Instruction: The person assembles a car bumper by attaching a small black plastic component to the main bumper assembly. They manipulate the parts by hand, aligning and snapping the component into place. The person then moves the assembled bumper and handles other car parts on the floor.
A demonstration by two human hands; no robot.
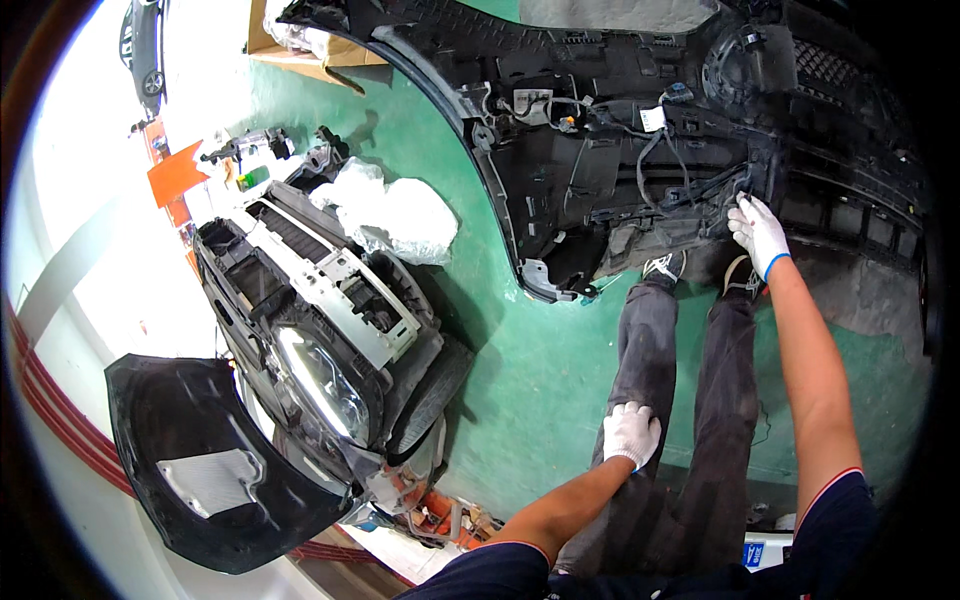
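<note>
Both my hands wear white knitted gloves. My left hand (632, 434) rests palm down on my left knee, its fingers lying over the dark trouser leg, and holds nothing. My right hand (760, 236) reaches forward to the inner side of a large black car bumper cover (600, 170) that lies on the floor in front of my shoes. Its fingertips are pressed together at the bumper's near edge, on something too small to make out. A wiring harness (660, 165) with a white tag runs across the bumper close to that hand.
To my left stands a car front end with a headlight (325, 385) and a white crossmember (345, 290). An open black hood (190, 430) is beside it. Clear plastic wrapping (410, 215), a cardboard box (330, 65) and loose black parts (320, 155) lie on the green floor (530, 390).
</note>
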